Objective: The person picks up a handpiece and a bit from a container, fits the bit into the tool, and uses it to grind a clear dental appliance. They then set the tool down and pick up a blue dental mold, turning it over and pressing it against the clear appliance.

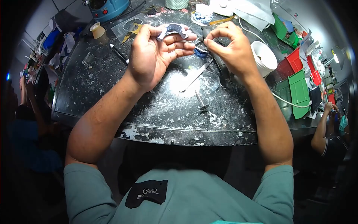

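Observation:
My left hand (pixel 156 54) is palm up, with a small arch-shaped piece (pixel 173 31), white with a dark inner edge, held between thumb and fingers. To its right, my right hand (pixel 232 46) is raised with thumb and index finger pinched together; what they hold, if anything, is too small to make out. Below the hands, a flat metal blade (pixel 194 77) lies on the dark, white-speckled table (pixel 156 115). Near it stands or lies a small metal pin with a round disc (pixel 203 107). A dark blue item (pixel 200 52) shows between the hands.
A blue machine (pixel 108 9) stands at the back left, near a cream-coloured cup (pixel 97 30). A black pen (pixel 118 53) lies left of my left hand. Beyond my right wrist are a white tub (pixel 264 58), a pale cable and green (pixel 299 93) and red bins. People sit at both sides.

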Demonstrator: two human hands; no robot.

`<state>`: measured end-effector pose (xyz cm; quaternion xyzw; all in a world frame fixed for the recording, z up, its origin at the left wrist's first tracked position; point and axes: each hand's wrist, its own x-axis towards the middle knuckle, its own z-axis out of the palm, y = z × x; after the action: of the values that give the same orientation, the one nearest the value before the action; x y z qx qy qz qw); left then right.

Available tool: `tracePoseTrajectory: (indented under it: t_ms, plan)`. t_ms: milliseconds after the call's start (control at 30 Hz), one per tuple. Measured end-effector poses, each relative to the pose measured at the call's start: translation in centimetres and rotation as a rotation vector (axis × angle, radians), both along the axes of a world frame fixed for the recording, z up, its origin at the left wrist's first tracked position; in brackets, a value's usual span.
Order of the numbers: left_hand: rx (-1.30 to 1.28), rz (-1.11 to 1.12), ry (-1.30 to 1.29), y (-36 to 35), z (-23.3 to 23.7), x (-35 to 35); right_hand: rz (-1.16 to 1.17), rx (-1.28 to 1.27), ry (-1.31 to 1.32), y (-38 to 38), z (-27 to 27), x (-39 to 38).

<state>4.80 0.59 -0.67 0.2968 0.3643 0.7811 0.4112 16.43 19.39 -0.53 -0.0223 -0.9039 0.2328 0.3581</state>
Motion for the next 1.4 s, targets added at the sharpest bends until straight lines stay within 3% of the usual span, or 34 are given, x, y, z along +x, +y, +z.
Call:
tracePoseTrajectory:
  t_ms: [67, 133, 233, 667, 833, 1133, 1400]
  plan:
    - [-0.014, 0.028, 0.036, 0.0, -0.1, 0.1, -0.015, 0.021, -0.008, 0.2, -0.2, 0.0]
    - [-0.034, 0.041, 0.086, 0.0, 0.1, 0.4, -0.051, 0.271, -0.043, 0.1, -0.5, 0.0]
    - [-0.042, 0.076, 0.119, 0.3, -0.1, 1.2, -0.017, 0.407, -0.053, -0.3, -0.6, -0.4]
    - [-0.139, 0.046, 0.124, 0.2, -0.1, 1.3, 0.015, 0.304, -0.051, 0.3, -1.0, -0.1]
    - [-0.150, 0.112, 0.087, 0.3, 0.0, 1.5, 0.213, 0.491, -0.050, 0.9, -0.9, -1.2]
    - [-0.125, 0.087, 0.136, 0.2, -0.1, 1.4, 0.146, 0.531, -0.209, 1.6, -0.2, -1.0]
    - [-0.118, 0.076, 0.171, 0.1, -0.2, 1.4, 0.045, 0.466, -0.134, 2.0, 0.0, -0.4]
